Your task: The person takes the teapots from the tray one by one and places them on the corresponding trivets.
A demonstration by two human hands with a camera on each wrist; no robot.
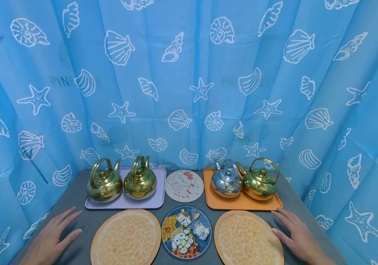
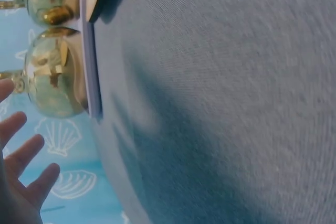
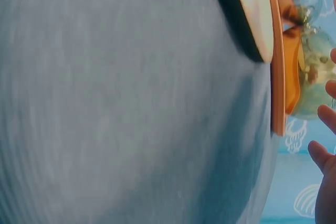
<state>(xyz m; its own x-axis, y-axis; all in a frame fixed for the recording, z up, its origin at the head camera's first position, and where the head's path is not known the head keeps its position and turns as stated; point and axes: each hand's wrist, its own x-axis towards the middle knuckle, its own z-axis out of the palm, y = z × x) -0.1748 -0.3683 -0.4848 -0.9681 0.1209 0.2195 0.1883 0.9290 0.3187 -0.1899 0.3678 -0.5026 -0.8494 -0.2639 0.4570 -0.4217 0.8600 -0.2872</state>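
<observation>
Both the left hand [image 1: 54,235] and the right hand [image 1: 296,233] are held out at the sides of a grey counter [image 1: 76,206], their fingers spread wide and holding nothing. The left hand is near the left tan mat [image 1: 126,237] and the near corner of a lilac tray [image 1: 160,180], apart from each. The right hand reaches beside the near corner of an orange tray [image 1: 212,200]; its thumb overlaps the edge of the right tan mat [image 1: 249,239] in the head view, and whether it touches either cannot be told. On the lilac tray, an outer gold kettle [image 1: 104,187] and an inner gold kettle [image 1: 140,186] stand upright side by side. On the orange tray, a silver kettle [image 1: 226,184] stands upright to the left of a third gold kettle [image 1: 259,184], whose spout points left. Between the trays lies a pale rabbit mat [image 1: 185,186]; in front of it, between the two tan mats, lies a dark blue picture mat [image 1: 185,235]. Behind the counter hangs a blue curtain [image 1: 189,73] printed with white shells and starfish.
</observation>
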